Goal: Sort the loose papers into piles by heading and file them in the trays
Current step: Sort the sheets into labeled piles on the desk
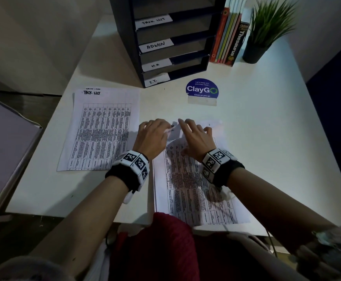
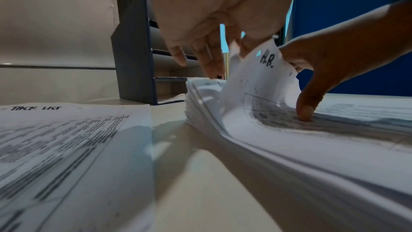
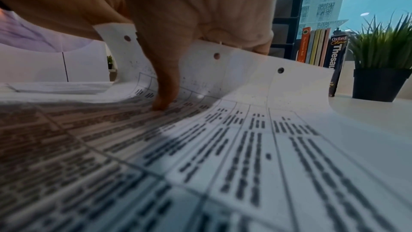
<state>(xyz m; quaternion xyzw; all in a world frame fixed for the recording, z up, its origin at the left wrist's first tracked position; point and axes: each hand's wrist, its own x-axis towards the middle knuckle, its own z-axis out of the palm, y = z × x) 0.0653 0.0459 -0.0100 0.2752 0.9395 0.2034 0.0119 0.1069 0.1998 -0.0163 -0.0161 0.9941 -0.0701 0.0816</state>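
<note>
A thick stack of printed sheets (image 1: pixel 198 191) lies on the white table (image 1: pixel 266 128) in front of me. Its top sheet, headed "H.R." (image 2: pixel 265 59), has its far edge curled up. My left hand (image 1: pixel 155 134) pinches that sheet's far left corner. My right hand (image 1: pixel 192 132) hooks its fingers (image 3: pixel 258 47) behind the raised edge, while the thumb (image 3: pixel 165 93) presses the sheet down. A flat pile headed "TASK LIST" (image 1: pixel 100 128) lies to the left. The dark trays (image 1: pixel 191 57), labelled TASK LIST, ADMIN, H.R. and I.T., stand at the back.
Upright books (image 1: pixel 228 37) and a potted plant (image 1: pixel 266 29) stand right of the trays. A round blue ClayGo sticker (image 1: pixel 202 88) lies in front of them. A pale box (image 1: pixel 5 147) sits off the table's left edge.
</note>
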